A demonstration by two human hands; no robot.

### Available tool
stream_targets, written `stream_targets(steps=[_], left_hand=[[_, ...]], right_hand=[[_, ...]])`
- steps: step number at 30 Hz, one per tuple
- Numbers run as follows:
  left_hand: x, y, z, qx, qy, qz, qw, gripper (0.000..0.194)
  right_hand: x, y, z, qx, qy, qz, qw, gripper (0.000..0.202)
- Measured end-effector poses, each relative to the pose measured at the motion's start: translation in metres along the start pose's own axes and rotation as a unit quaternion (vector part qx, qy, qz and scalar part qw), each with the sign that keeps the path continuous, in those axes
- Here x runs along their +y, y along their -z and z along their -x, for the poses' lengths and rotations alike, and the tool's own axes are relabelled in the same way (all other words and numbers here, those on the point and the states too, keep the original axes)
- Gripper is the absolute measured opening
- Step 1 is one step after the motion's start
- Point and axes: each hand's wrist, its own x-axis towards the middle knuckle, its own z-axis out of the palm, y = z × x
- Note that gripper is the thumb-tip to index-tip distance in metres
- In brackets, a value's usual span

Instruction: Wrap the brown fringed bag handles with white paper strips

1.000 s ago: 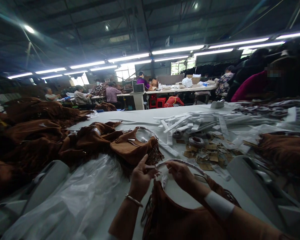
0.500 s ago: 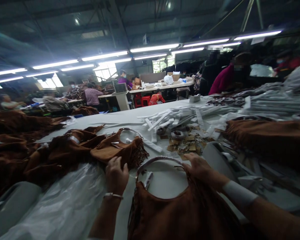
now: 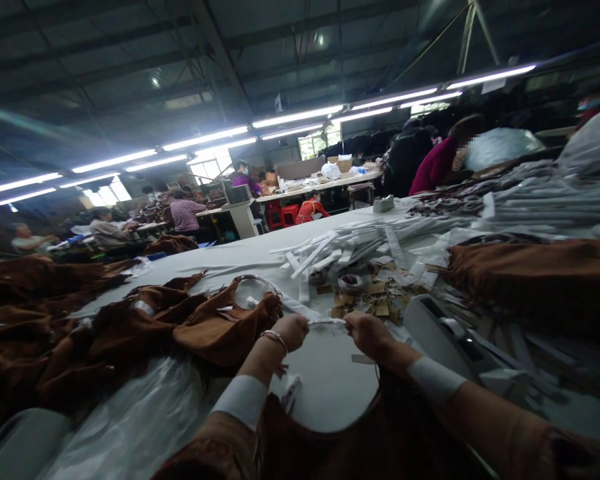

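In front of me hangs or lies a brown suede handbag [image 3: 325, 457] with a curved opening and a looped handle [image 3: 327, 323]. My left hand [image 3: 293, 332], with a bracelet at its wrist, is closed on the left of the handle's top. My right hand [image 3: 371, 335] is closed on the right side of it. The stretch of handle between my fists looks pale, as if wrapped. A small wrapped piece [image 3: 291, 393] shows inside the loop, and a flat tag [image 3: 363, 359] sits below my right hand.
Brown fringed bags [image 3: 225, 313] are heaped to the left, beside clear plastic sheeting [image 3: 135, 413]. White strips [image 3: 330, 250], cardboard bits [image 3: 380, 303] and a grey tape dispenser [image 3: 437, 333] lie ahead and right. Another brown bag [image 3: 540, 273] is at the right. Several people work beyond.
My left hand has moved right and up from beside the bag and closed on the handle. My right hand has shifted slightly left and down, and the handle's top now looks pale.
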Motion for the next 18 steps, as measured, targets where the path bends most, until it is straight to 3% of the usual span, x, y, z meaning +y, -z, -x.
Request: stream_targets(steps=[2, 5, 8, 11, 15, 18], left_hand=[[0.003, 0.011, 0.001, -0.001, -0.013, 0.01, 1.0, 0.015], [0.017, 0.025, 0.009, 0.011, -0.041, 0.023, 0.999, 0.016], [0.028, 0.036, 0.025, 0.018, -0.051, 0.031, 0.998, 0.017], [0.033, 0.045, 0.046, 0.011, -0.032, 0.03, 0.999, 0.023], [0.041, 0.054, 0.068, -0.025, -0.012, 0.098, 0.995, 0.032], [0.05, 0.058, 0.074, -0.077, 0.052, 0.23, 0.969, 0.059]], right_hand=[[-0.002, 0.011, 0.002, 0.048, 0.031, -0.012, 0.998, 0.023], [-0.02, 0.027, -0.003, 0.105, 0.098, -0.021, 0.989, 0.045], [-0.038, 0.038, -0.008, 0.052, 0.108, 0.002, 0.993, 0.024], [-0.042, 0.041, -0.008, 0.013, 0.111, 0.019, 0.994, 0.02], [-0.033, 0.036, -0.003, 0.018, 0.137, 0.014, 0.99, 0.019], [-0.028, 0.034, 0.002, 0.037, 0.174, -0.033, 0.984, 0.017]])
